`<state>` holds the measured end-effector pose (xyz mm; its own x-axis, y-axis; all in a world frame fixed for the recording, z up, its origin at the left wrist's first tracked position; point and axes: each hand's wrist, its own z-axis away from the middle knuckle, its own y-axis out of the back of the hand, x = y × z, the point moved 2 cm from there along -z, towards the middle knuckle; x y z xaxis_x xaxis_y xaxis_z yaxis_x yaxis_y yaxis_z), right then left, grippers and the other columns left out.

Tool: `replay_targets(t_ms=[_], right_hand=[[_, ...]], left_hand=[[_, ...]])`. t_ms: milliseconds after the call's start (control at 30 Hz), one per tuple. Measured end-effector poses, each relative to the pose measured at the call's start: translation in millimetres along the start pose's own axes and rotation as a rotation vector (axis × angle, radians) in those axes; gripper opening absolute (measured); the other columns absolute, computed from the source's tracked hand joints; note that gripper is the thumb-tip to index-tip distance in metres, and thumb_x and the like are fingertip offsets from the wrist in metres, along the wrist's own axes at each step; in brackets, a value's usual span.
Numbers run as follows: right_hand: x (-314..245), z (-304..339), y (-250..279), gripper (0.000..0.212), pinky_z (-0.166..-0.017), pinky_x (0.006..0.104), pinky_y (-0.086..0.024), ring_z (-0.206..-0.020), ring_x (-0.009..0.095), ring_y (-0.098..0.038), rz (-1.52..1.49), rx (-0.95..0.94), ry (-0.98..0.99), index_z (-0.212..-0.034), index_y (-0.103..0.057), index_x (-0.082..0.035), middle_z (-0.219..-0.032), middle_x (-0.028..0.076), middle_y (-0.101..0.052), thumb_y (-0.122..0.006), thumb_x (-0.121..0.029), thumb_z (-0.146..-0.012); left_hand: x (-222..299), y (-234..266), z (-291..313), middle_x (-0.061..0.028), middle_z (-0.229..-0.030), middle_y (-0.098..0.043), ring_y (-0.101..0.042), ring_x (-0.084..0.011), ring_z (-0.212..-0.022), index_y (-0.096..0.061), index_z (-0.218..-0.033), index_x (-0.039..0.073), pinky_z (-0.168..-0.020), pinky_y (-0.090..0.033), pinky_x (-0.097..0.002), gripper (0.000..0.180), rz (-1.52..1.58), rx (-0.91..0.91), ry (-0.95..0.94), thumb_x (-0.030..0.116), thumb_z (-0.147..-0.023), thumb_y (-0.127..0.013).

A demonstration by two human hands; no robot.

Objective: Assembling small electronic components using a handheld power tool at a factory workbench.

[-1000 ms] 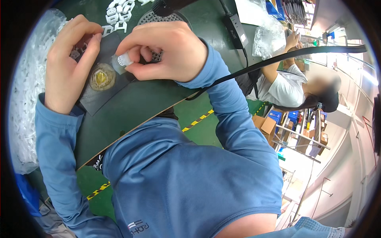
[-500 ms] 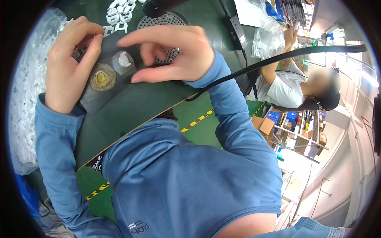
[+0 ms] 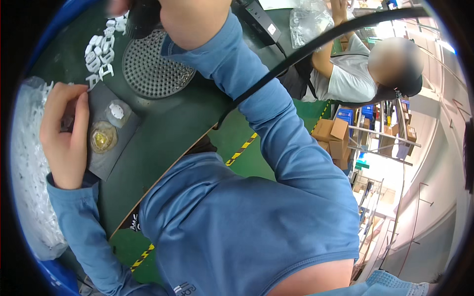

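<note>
My left hand (image 3: pixel 64 135) rests at the left edge of a dark grey plate (image 3: pixel 109 165), fingers curled and thumb against the fingertips; what they may pinch is hidden. On the plate sit a round translucent piece with a yellow middle (image 3: pixel 102 138) and, above it, a small white plastic part (image 3: pixel 117 111) in a clear holder. My right hand (image 3: pixel 190 22) is at the top edge, wrapped round a dark cylinder-like tool (image 3: pixel 142 20), partly cut off by the frame. Below this tool lies a round grey tray full of holes (image 3: pixel 145 69), with small metal screws (image 3: pixel 185 78) at its right side.
Several white plastic parts (image 3: pixel 100 49) lie loose left of the tray. A large clear bag of white parts (image 3: pixel 34 172) fills the left side. A black cable (image 3: pixel 296 56) crosses over my right arm. A power strip (image 3: pixel 260 22) lies beyond it; a co-worker (image 3: pixel 345 74) sits at right.
My right hand has gone from above the plate up to the dark tool, which has shifted left in view. My left hand stays by the plate. The whole view has shifted.
</note>
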<state>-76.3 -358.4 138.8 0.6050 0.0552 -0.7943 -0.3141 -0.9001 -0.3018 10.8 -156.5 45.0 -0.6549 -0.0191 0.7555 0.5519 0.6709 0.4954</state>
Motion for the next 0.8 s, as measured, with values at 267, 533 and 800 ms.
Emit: replay_targets(t_ms=[267, 533, 800], right_hand=[[17.7, 4.5, 38.1, 0.056, -0.047, 0.0246, -0.043, -0.053, 0.013, -0.054, -0.095, -0.062, 0.13, -0.118, -0.053, 0.006, -0.069, 0.009, -0.059, -0.079, -0.03, -0.085], [28.9, 3.3, 34.3, 0.045, -0.046, 0.0259, -0.044, -0.05, 0.014, -0.053, -0.073, -0.079, 0.145, -0.105, -0.055, 0.004, -0.066, 0.011, -0.058, -0.073, -0.033, -0.089], [30.4, 2.8, 32.8, 0.041, -0.044, 0.0264, -0.043, -0.048, 0.015, -0.052, -0.06, -0.081, 0.158, -0.102, -0.055, 0.004, -0.065, 0.011, -0.058, -0.072, -0.031, -0.088]], left_hand=[[2.2, -1.6, -4.7, -0.005, -0.089, -0.056, -0.057, -0.0119, -0.08, -0.063, -0.099, -0.003, -0.074, -0.046, -0.0237, 0.007, 0.036, -0.033, 0.026, -0.004, -0.093, -0.063], [-2.2, 0.1, -2.3, -0.0058, -0.093, -0.057, -0.059, -0.013, -0.086, -0.063, -0.101, -0.003, -0.078, -0.047, -0.0238, 0.008, 0.039, -0.015, 0.023, -0.003, -0.094, -0.063], [7.0, 6.8, -3.3, -0.008, -0.1, -0.06, -0.06, -0.0162, -0.088, -0.065, -0.104, -0.003, -0.08, -0.048, -0.0263, 0.013, -0.049, 0.004, -0.005, -0.002, -0.092, -0.065]])
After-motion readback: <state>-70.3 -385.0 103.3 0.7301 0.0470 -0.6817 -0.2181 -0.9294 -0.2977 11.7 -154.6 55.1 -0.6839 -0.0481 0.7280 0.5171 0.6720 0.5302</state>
